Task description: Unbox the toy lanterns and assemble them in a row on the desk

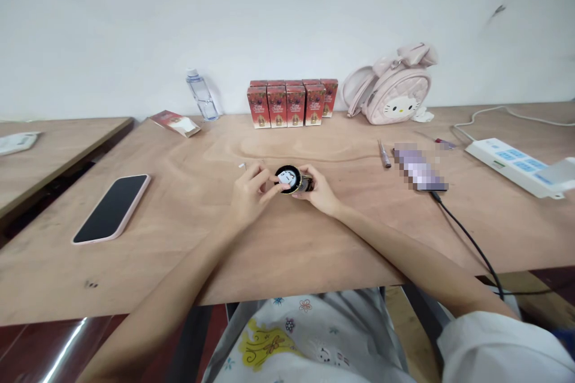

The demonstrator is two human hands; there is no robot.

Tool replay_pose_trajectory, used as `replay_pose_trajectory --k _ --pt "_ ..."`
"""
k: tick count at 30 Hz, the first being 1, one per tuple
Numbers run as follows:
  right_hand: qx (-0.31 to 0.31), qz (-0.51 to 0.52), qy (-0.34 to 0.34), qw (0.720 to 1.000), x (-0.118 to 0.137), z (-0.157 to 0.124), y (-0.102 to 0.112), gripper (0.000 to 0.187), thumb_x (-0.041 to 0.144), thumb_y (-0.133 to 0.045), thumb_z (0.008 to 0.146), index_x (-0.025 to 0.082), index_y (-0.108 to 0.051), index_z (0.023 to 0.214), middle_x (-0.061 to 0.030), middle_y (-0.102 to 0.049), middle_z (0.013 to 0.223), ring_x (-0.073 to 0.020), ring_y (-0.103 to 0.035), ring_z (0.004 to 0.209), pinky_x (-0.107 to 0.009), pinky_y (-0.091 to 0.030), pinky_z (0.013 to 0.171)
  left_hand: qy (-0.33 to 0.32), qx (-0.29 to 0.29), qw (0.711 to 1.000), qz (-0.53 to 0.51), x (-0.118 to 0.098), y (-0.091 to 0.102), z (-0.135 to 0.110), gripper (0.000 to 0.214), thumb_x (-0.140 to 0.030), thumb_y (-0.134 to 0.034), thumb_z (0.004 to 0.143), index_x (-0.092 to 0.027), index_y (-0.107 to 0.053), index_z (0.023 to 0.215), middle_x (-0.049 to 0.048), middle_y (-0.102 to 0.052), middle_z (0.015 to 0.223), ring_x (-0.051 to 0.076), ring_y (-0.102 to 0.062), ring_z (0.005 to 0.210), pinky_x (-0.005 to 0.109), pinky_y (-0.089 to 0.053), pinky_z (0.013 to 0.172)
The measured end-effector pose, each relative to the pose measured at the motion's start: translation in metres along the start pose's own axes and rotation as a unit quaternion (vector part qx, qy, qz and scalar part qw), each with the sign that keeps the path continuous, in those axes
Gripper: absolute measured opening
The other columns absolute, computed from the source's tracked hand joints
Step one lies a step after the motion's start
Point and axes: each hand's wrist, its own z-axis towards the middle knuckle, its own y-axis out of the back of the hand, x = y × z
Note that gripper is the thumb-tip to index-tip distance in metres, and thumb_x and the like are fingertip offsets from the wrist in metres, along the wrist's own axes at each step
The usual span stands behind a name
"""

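A small round item (294, 175) is held tilted above the middle of the wooden table (287, 239). Its end facing me has a black rim with a thin gold edge around a white disc, and part of its darker body shows behind. My right hand (320, 192) is closed around the body from the right. From the left, my left hand (251, 192) brings bent fingers and thumb together at the white face. Whether a small white piece sits between those fingertips is too fine to tell.
Several red boxes (286, 106) stand in rows by the wall, between a clear bottle (203, 96) and a pink bag (395, 93). A flattened red box (175, 122), phone (112, 208), screwdriver (384, 154), cabled phone (420, 167) and power strip (512, 161) also lie about.
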Motion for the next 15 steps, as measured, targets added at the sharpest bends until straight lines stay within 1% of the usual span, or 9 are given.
replay_pose_trajectory --k 6,10,15 --pt "0.005 0.001 0.002 1.0 0.0013 -0.0001 -0.0003 0.045 0.017 -0.075 0.052 0.022 -0.053 0.091 0.0004 -0.063 0.094 -0.0191 -0.059 0.092 -0.037 -0.043 0.088 -0.031 0.013 0.998 0.049 0.0 0.001 -0.0017 0.032 -0.045 -0.058 0.085 -0.016 -0.06 0.07 0.0004 -0.051 0.074 0.006 -0.04 0.053 0.021 -0.034 0.052" --pt "0.01 -0.001 -0.005 1.0 0.0027 -0.0006 0.0 0.045 0.017 -0.074 0.052 0.023 -0.053 0.092 0.0003 -0.063 0.094 -0.0193 -0.059 0.092 -0.037 -0.043 0.089 -0.038 0.025 0.995 0.086 -0.0021 0.0026 -0.0004 0.036 -0.048 -0.054 0.086 -0.016 -0.06 0.07 0.0007 -0.05 0.072 0.006 -0.039 0.052 0.02 -0.033 0.051" --pt "0.02 -0.004 -0.004 1.0 0.0044 -0.0017 0.0002 0.044 0.018 -0.073 0.054 0.022 -0.053 0.093 -0.0003 -0.063 0.095 -0.0193 -0.06 0.093 -0.037 -0.043 0.088 -0.048 0.043 0.992 0.107 -0.0059 0.0053 0.0014 0.04 -0.049 -0.05 0.088 -0.016 -0.058 0.067 0.0017 -0.049 0.069 0.008 -0.039 0.053 0.021 -0.032 0.051"
